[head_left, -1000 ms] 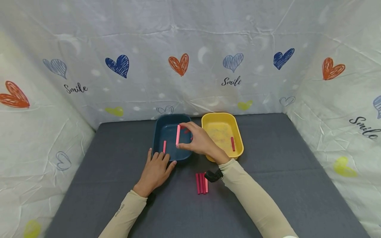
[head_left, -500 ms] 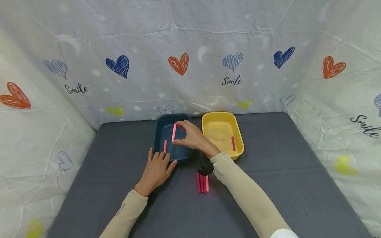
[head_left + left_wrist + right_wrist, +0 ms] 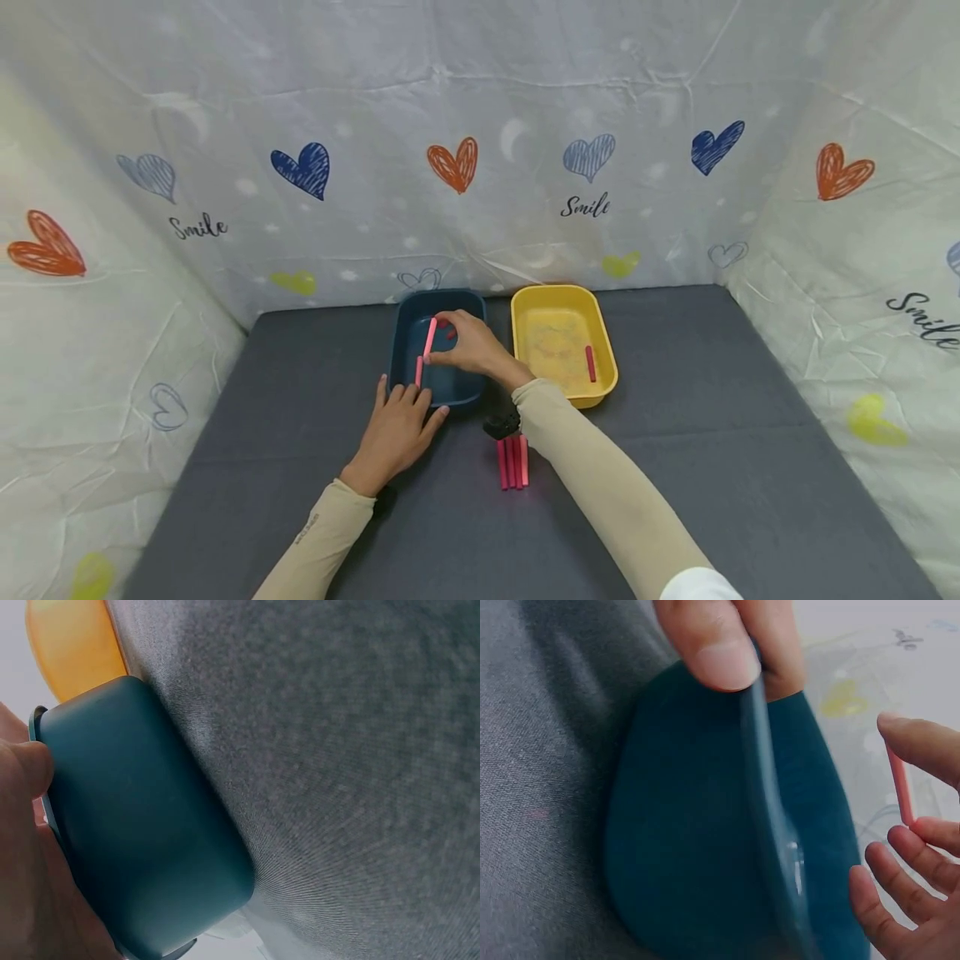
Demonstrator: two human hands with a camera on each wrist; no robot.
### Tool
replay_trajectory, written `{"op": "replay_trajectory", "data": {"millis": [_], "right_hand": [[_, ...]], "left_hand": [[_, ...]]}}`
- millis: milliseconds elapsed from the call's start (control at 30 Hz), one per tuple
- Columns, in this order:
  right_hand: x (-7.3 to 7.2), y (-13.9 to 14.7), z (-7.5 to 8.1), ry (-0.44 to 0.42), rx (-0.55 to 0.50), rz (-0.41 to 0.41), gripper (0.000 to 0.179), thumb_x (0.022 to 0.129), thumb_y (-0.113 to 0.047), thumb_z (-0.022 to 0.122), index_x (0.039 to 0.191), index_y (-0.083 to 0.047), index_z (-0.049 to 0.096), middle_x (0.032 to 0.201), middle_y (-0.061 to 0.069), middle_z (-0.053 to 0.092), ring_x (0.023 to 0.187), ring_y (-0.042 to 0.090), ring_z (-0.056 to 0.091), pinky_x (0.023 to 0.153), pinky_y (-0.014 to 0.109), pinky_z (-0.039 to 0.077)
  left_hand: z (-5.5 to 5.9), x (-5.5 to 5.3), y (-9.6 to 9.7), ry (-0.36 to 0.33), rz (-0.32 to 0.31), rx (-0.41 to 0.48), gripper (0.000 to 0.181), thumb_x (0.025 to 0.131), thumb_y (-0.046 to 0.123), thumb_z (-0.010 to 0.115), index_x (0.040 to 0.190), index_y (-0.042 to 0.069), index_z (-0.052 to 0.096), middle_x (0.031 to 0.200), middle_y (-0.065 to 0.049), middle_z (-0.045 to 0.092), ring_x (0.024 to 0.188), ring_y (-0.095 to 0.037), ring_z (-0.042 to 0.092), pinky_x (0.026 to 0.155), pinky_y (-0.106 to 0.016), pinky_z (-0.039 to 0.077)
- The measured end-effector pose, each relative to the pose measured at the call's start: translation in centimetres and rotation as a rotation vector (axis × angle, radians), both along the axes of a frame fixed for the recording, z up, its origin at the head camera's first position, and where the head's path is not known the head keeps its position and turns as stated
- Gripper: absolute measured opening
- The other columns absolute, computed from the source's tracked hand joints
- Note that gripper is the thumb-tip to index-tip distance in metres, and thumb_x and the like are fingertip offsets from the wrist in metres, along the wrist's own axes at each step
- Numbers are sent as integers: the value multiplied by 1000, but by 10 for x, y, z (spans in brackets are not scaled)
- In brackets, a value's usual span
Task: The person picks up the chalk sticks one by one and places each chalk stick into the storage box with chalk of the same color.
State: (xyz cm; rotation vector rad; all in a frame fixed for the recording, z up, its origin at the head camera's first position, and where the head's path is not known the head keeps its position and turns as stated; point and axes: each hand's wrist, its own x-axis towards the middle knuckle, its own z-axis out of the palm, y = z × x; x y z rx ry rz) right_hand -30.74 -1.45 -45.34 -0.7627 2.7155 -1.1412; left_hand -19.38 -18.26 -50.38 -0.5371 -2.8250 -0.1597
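In the head view my right hand [image 3: 468, 343] is over the blue tray [image 3: 468, 392], pinching a slim pink stick [image 3: 430, 337] by its ends between thumb and index finger. The right wrist view shows this pink stick [image 3: 900, 786] with the other fingers spread loosely below. My left hand [image 3: 393, 433] grips the near rim of the blue tray, thumb outside and fingers over the edge. Another pink stick [image 3: 419, 370] is in the tray by the left fingertips. Red sticks [image 3: 452, 333] show partly behind the right hand.
A yellow tray [image 3: 606, 367] stands right of the blue one, with a dark red stick [image 3: 590, 364] in it. Several red and pink sticks [image 3: 512, 465] lie side by side on the grey cloth near the right wristband [image 3: 501, 427]. A printed curtain [image 3: 510, 233] closes off the back.
My right hand has moved left over the blue tray with the pink stick, which now tilts more and is close to the other pink stick. The left hand stays on the rim.
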Motion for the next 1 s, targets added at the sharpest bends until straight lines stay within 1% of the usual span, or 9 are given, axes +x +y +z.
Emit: {"op": "replay_trajectory", "data": {"millis": [167,367,467,600,800,1000], "right_hand": [[-4,-8,-4,-12,17,-13,75,82,-40,78,145,-13,45,131,7,56,113,24,59,86,31,54],[-8,-15,-7,-8,74,-8,75,83,-42,78,144,-12,46,130,4,57,107,18,59,86,29,53],[-9,-19,-9,-19,88,-2,75,82,-41,79,144,-11,47,131,5,58,106,18,60,86,29,54],[-10,-23,-13,-30,113,-5,74,82,-39,79,143,-10,49,133,6,59,109,20,60,90,32,54],[-11,-26,-19,-24,189,-10,73,81,-39,80,141,-9,51,133,7,59,117,22,58,98,35,51],[-9,-29,-19,-40,280,-11,72,81,-40,80,141,-11,51,136,7,56,121,22,57,101,37,49]], "left_hand": [[1,0,0,8,-5,0,36,99,43,54,100,7,60,97,-12,60,97,-33,55,115,-67,21],[0,0,-2,19,-3,-14,37,98,45,55,99,9,60,98,-12,60,96,-32,56,114,-67,24],[0,2,-2,23,-4,-14,37,98,45,56,99,9,61,98,-12,61,97,-33,56,114,-67,23],[0,3,-1,6,3,-12,37,99,45,54,99,9,60,100,-12,61,98,-33,56,116,-66,21],[0,3,-1,-19,15,-15,42,100,47,49,105,8,61,104,-13,62,102,-33,55,117,-65,21],[-1,3,-1,-3,13,-11,40,99,46,52,105,7,61,104,-13,61,102,-33,55,117,-66,20]]}}
